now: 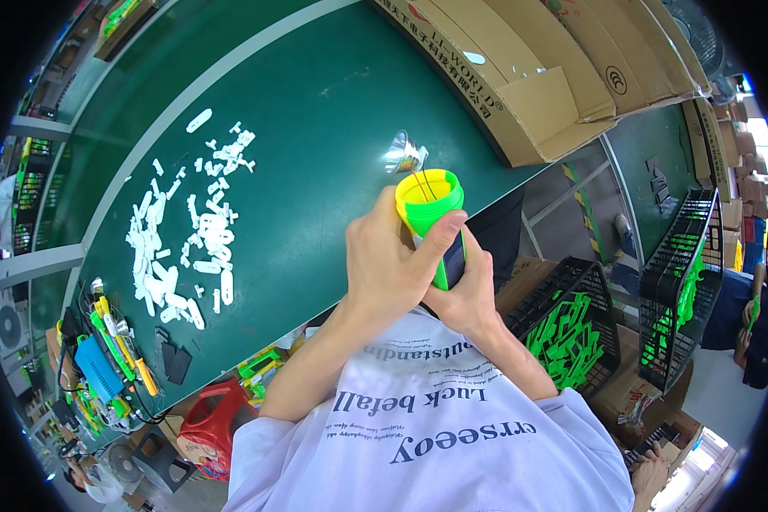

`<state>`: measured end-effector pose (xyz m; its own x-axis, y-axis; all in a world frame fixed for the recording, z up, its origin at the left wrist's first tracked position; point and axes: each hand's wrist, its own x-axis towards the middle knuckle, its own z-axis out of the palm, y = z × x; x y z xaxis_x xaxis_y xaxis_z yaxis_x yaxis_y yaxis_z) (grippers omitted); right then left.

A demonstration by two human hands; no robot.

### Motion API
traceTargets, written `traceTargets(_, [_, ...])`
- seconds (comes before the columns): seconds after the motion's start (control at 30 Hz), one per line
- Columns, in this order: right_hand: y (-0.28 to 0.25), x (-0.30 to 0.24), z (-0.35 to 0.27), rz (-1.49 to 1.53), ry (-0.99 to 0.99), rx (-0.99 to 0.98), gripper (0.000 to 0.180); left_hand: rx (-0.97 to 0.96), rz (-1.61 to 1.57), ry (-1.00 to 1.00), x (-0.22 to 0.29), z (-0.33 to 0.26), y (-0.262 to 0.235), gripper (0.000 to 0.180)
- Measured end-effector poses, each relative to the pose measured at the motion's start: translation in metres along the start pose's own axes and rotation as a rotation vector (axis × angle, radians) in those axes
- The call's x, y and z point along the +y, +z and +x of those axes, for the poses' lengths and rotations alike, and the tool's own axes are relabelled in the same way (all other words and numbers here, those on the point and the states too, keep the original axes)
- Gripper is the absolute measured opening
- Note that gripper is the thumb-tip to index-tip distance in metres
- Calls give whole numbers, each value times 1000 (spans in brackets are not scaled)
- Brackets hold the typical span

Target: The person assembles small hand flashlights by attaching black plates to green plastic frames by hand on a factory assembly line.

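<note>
Both hands are wrapped round a green and yellow flashlight housing (433, 207), its wide round end tilted up and away from me. My left hand (382, 260) grips its left side. My right hand (468, 294) closes round the lower right, with the thumb pressed on the green side. Thin dark wires run out of the yellow opening toward a shiny silver reflector cup (399, 155), which rests on the green table (316, 145) just beyond the housing. Fingers hide much of the housing's lower body.
White plastic pieces (215, 235) lie scattered on the table's left. A blue device (98, 367) stands among tools at the left edge. A large cardboard box (520, 94) sits far right. Right of me are black baskets (610, 316) holding green parts (563, 337); a red stool (209, 427) is lower left.
</note>
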<state>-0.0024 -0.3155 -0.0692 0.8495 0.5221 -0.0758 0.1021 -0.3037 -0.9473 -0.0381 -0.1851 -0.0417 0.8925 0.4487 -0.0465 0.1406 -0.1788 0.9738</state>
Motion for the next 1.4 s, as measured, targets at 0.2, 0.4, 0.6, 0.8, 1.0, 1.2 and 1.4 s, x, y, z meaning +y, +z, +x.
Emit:
traceTargets(0.2, [0,-1,0,0,28,-31,38,37,-156,23,-11,0,4,43])
traceTargets(0.4, [5,1,-5,-73,37,43,70,158,-79,45,-6,5,8,34])
traceTargets(0.6, [-3,-2,3,124,69,-10,52,74,120,149,6,22,13,37])
traceTargets(0.8, [-40,-6,11,883,237,-189,33,-217,259,761,45,85,39,48])
traceTargets(1.0, [-76,8,-6,1520,121,-217,36,-366,581,507,75,209,62,21])
traceTargets(1.2, [-94,21,-8,1701,28,-268,39,-627,1058,407,43,293,81,22])
traceTargets(1.4, [-101,30,-9,1770,-50,-377,39,-707,1201,416,36,305,92,24])
